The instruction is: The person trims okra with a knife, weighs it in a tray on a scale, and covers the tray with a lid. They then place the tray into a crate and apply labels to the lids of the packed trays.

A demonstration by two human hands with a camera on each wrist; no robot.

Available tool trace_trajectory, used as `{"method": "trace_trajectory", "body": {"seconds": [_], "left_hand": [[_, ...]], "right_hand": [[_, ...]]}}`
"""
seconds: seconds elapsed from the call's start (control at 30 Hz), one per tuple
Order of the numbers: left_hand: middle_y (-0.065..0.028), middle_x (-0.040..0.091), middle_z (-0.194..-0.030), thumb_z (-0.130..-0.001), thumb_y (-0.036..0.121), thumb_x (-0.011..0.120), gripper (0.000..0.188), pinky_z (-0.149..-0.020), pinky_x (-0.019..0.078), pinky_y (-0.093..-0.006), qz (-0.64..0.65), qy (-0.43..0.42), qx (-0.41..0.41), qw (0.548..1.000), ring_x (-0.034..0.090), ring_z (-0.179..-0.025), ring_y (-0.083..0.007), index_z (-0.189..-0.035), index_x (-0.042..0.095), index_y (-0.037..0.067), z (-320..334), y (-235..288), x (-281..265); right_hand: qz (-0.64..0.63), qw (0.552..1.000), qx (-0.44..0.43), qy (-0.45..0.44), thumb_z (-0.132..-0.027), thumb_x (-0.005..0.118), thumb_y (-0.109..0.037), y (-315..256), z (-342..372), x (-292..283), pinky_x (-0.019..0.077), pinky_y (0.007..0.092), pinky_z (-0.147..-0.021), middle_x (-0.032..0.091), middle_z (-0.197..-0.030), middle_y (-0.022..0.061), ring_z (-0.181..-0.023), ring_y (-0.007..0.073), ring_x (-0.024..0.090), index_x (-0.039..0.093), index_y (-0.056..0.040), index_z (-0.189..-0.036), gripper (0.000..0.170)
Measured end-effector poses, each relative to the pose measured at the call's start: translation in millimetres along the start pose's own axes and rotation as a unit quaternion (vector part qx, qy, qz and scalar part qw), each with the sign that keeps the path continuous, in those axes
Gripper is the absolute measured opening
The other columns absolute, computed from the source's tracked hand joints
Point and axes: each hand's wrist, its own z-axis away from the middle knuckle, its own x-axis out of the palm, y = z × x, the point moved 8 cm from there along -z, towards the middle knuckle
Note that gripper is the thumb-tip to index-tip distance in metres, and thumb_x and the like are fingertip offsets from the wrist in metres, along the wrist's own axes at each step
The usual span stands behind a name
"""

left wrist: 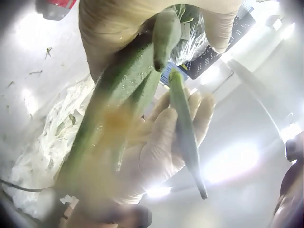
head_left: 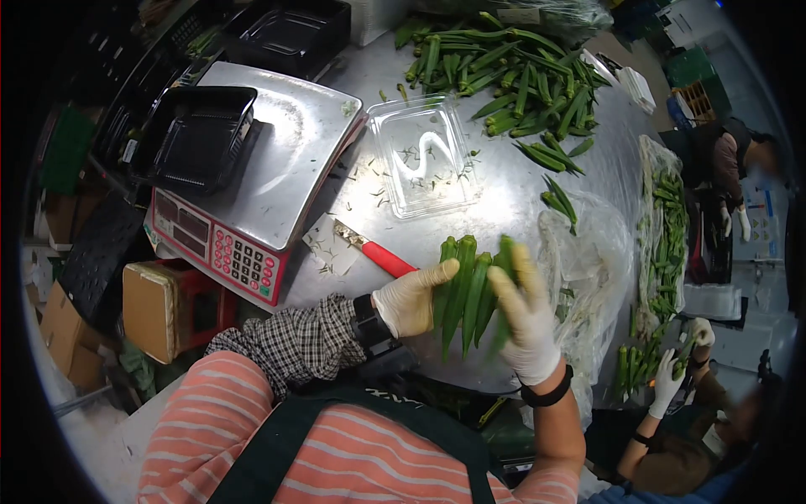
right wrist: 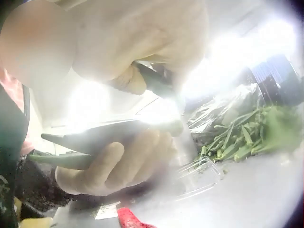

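In the head view, my gloved left hand (head_left: 411, 301) holds several okra pods (head_left: 462, 290) side by side, thumb over the near edge. The right wrist view shows the left hand's fingers (right wrist: 109, 166) curled round them from below. My gloved right hand (head_left: 531, 328) is just right of the bunch, with one okra pod (head_left: 505, 252) between its thumb and fingers. That single okra pod (left wrist: 185, 128) hangs tip down in front of the right palm in the left wrist view. A red-handled knife (head_left: 390, 259) lies on the table beyond the left hand.
A clear plastic tray (head_left: 403, 206) sits ahead of my hands. To the left, a black tray (head_left: 206, 139) stands on a scale (head_left: 290, 109). Loose okra (head_left: 520, 71) is heaped at the back; crumpled plastic film (head_left: 588, 269) lies right. Two other people work at far right.
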Motion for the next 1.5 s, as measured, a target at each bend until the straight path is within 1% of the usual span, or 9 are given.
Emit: {"method": "trace_trajectory", "body": {"seconds": [0.23,0.37,0.6,0.8,1.0,1.2,1.33,1.43,1.5], "left_hand": [[-0.0136,0.052,-0.116,-0.084,0.012,0.058,0.048,-0.088,0.0478,-0.0380,-0.083,0.054,0.038,0.994,0.054,-0.106,-0.0255,-0.126,0.038,0.001,-8,-1,-15],[-0.0168,0.052,-0.116,-0.082,0.013,0.060,0.051,-0.088,0.0486,-0.0402,-0.095,0.082,0.043,0.991,0.055,-0.106,-0.0292,-0.126,0.038,-0.001,-9,10,-13],[-0.0173,0.051,-0.117,-0.081,0.013,0.062,0.053,-0.088,0.0493,-0.0395,-0.107,0.096,0.073,0.987,0.054,-0.106,-0.0306,-0.126,0.038,-0.001,-9,20,-17],[-0.0170,0.049,-0.121,-0.079,0.011,0.061,0.058,-0.092,0.0447,-0.0420,-0.145,0.110,0.086,0.980,0.053,-0.108,-0.0312,-0.130,0.035,0.002,-4,21,-6],[-0.0147,0.050,-0.118,-0.077,0.012,0.065,0.065,-0.088,0.0457,-0.0416,-0.173,0.070,0.239,0.953,0.054,-0.105,-0.0283,-0.132,0.031,0.004,53,58,55],[-0.0176,0.051,-0.117,-0.090,0.023,0.050,0.048,-0.092,0.0456,-0.0425,-0.259,0.098,0.519,0.808,0.053,-0.107,-0.0295,-0.130,0.035,0.002,186,173,119],[-0.0133,0.058,-0.107,-0.089,0.020,0.055,0.035,-0.088,0.0468,-0.0412,-0.156,0.179,0.591,0.771,0.056,-0.100,-0.0268,-0.117,0.046,0.001,239,271,68],[-0.0075,0.061,-0.097,-0.087,0.013,0.058,0.018,-0.088,0.0440,-0.0341,-0.116,0.232,0.546,0.797,0.058,-0.093,-0.0201,-0.102,0.054,0.005,250,274,59],[-0.0143,0.044,-0.125,-0.088,0.015,0.054,0.043,-0.100,0.0320,-0.0355,-0.149,0.259,0.508,0.808,0.043,-0.116,-0.0242,-0.123,0.037,-0.002,271,266,41]], "right_hand": [[-0.187,0.980,0.071,0.018,-0.070,0.043,0.012,17,-7,0,0.0411,0.0378,-0.094,0.051,-0.118,0.0232,-0.109,0.0361,0.051,0.048,0.0016,-0.121,0.052],[-0.072,0.960,0.233,0.138,-0.080,0.046,0.005,171,16,-40,0.0453,0.0325,-0.085,0.060,-0.104,0.0173,-0.096,0.0246,0.059,0.055,0.0015,-0.112,0.033],[0.141,0.910,0.385,0.063,-0.074,0.061,-0.013,324,50,-36,0.0467,0.0386,-0.080,0.060,-0.094,0.0210,-0.086,0.0349,0.059,0.059,0.0007,-0.103,0.032],[0.207,0.891,0.400,-0.053,-0.071,0.063,-0.020,302,30,-35,0.0455,0.0434,-0.079,0.059,-0.090,0.0250,-0.089,0.0390,0.057,0.060,0.0012,-0.095,0.032],[-0.038,0.940,0.307,0.146,-0.077,0.056,-0.002,286,30,-55,0.0428,0.0325,-0.081,0.058,-0.094,0.0115,-0.087,0.0208,0.055,0.051,0.0029,-0.110,0.033],[-0.178,0.921,0.326,0.120,-0.082,0.056,-0.003,188,-4,-45,0.0409,0.0217,-0.065,0.053,-0.088,0.0024,-0.072,0.0096,0.048,0.050,0.0013,-0.109,0.027],[-0.261,0.915,0.288,0.105,-0.083,0.058,-0.003,115,-34,-28,0.0399,0.0204,-0.063,0.053,-0.088,0.0010,-0.072,0.0081,0.047,0.049,0.0008,-0.110,0.029],[-0.263,0.925,0.260,0.094,-0.082,0.060,-0.002,71,-49,-12,0.0410,0.0207,-0.067,0.054,-0.090,0.0010,-0.076,0.0085,0.048,0.049,0.0006,-0.111,0.032],[-0.258,0.930,0.255,0.059,-0.080,0.060,0.000,41,-58,-2,0.0421,0.0209,-0.070,0.055,-0.091,0.0015,-0.079,0.0087,0.049,0.049,0.0006,-0.113,0.035]]}}
